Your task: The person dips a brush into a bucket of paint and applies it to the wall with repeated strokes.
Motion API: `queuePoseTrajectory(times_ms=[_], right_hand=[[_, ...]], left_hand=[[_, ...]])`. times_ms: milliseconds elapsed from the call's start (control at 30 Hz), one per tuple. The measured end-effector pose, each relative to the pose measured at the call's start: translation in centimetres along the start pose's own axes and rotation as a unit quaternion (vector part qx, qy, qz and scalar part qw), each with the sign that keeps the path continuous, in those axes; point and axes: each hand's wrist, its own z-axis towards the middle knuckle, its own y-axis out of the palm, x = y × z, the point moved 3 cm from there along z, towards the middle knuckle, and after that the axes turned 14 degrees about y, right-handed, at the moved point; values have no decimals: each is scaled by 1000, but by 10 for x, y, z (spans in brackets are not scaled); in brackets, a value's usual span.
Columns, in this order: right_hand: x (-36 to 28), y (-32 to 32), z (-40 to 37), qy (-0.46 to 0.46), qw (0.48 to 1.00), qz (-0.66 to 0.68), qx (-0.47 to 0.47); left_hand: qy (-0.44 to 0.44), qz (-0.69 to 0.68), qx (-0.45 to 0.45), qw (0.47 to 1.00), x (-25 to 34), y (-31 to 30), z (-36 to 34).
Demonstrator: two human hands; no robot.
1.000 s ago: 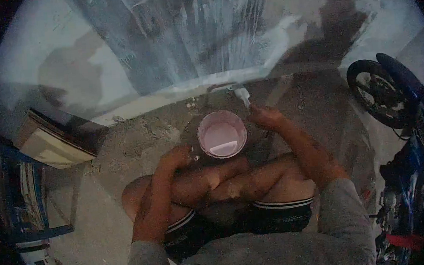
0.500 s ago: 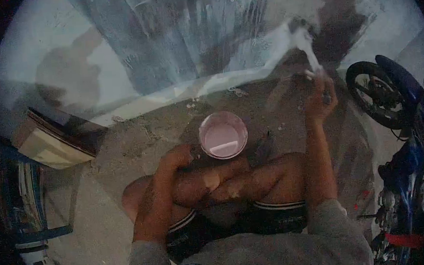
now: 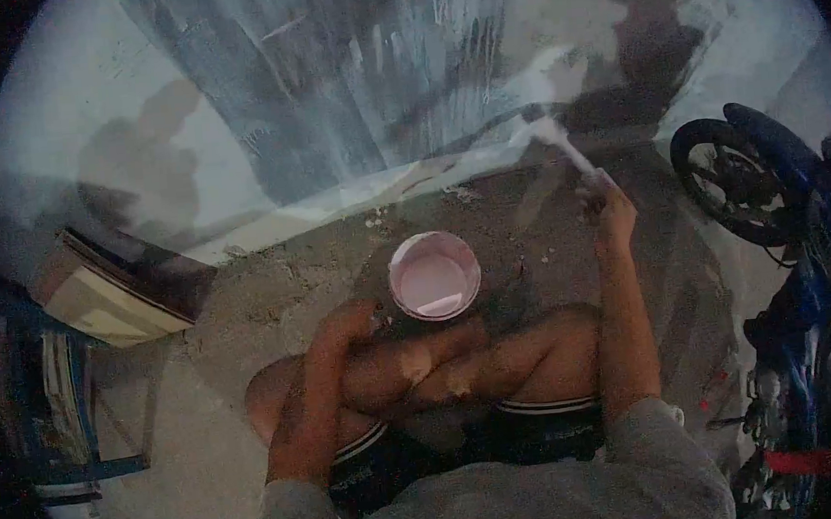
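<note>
My right hand (image 3: 613, 213) is closed around the handle of a paintbrush (image 3: 565, 145) with a pale handle. The brush points up and to the left, its head overlapping the foot of the wall (image 3: 401, 75). White and grey-blue paint streaks cover this wall. In front of my crossed legs stands a round bucket (image 3: 398, 280) with pale pinkish paint inside. My left hand (image 3: 352, 325) is just left of the bucket, above my leg, its fingers dim and partly hidden; I cannot tell whether they grip the bucket.
A motorcycle (image 3: 780, 182) stands at the right, its wheel near the wall. At the left are a box-like object (image 3: 111, 303) with a cream side and a dark-framed item (image 3: 120, 468). Dusty ground (image 3: 272, 300) with small debris runs along the wall's base. Shadows fall on the wall.
My right hand has come down and slightly left with the paintbrush, which now tilts further left, its head lower on the wall. My left hand stays beside the bucket.
</note>
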Motion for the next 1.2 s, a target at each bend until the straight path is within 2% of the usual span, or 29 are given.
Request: queuePoseTrajectory(times_ms=[33, 67, 100, 167, 200, 233, 267, 300, 367, 400, 433, 467, 500, 533, 567, 600, 633, 667, 700, 733, 800, 833, 900, 967, 1033, 1100, 1167, 1200], right_hand=[[10, -21, 21, -37, 982, -184, 28], [11, -23, 24, -72, 928, -362, 56], [13, -29, 26, -73, 928, -361, 59], [21, -17, 13, 103, 831, -543, 59], [25, -18, 12, 102, 832, -541, 62], [33, -22, 12, 158, 908, -380, 76], [39, -27, 13, 208, 953, -205, 86], [38, -29, 17, 204, 953, -206, 86], [29, -20, 20, 145, 985, -86, -23], [26, -18, 16, 147, 985, -86, -24], [17, -4, 0, 130, 979, -146, -51], [12, 6, -10, 112, 969, -205, -78], [20, 0, -5, 112, 969, -204, -79], [36, -9, 5, 171, 932, -302, -103], [47, -15, 10, 227, 880, -397, -125], [49, -8, 6, 226, 881, -397, -126], [53, 2, -3, 234, 840, -480, -98], [54, 5, -11, 240, 791, -559, -68], [62, -16, 2, 240, 791, -559, -66], [75, -39, 28, 41, 682, -715, -151], [91, -54, 49, -161, 513, -813, -223], [89, -57, 61, -113, 556, -812, -137], [81, -48, 60, -64, 591, -802, -52], [70, -13, 29, -89, 725, -676, 99], [102, 10, 28, -27, 716, -697, 11], [105, 64, -32, -180, 680, -700, -123], [127, 98, -56, -156, 629, -747, -151], [126, 105, -63, -156, 629, -746, -153]], left_hand=[[1, 2, -1, 1000, 5, -4, 0], [-24, 10, -29, 999, 10, -7, -1], [-48, 18, -58, 997, 15, -10, -2], [-22, 24, -70, 997, 4, -4, 4], [2, 29, -80, 996, -2, 2, 6], [5, 31, -80, 996, 3, 2, 5], [-15, 15, -40, 999, 6, 1, 3], [-36, -2, 1, 999, 8, 0, 3], [-42, 10, -3, 999, 30, -13, -9], [-50, 22, -9, 998, 43, -22, -17], [-52, 22, -9, 998, 55, -31, -23], [-65, 38, -35, 997, 66, -38, -29], [-76, 54, -61, 994, 71, -42, -32], [-76, 56, -60, 994, 49, -31, -22], [-27, 57, -74, 995, 14, -9, -4], [23, 57, -89, 994, -4, 3, 6], [23, 57, -88, 994, -3, 5, 6], [5, 39, -51, 998, -3, 6, 6], [-13, 21, -13, 1000, -3, 7, 6], [-10, 20, -14, 1000, 3, 5, 4], [-24, 9, -10, 1000, 17, -3, -1], [-23, 8, -9, 1000, 11, 0, 1], [-19, 31, -37, 999, -6, 11, 4], [-10, 49, -55, 997, 2, 7, 1], [3, 73, -72, 995, 26, -10, -3], [-18, 23, -58, 998, 61, -28, -11], [13, -11, -31, 999, 21, -6, 1], [26, -27, -20, 999, 15, -2, 0]])
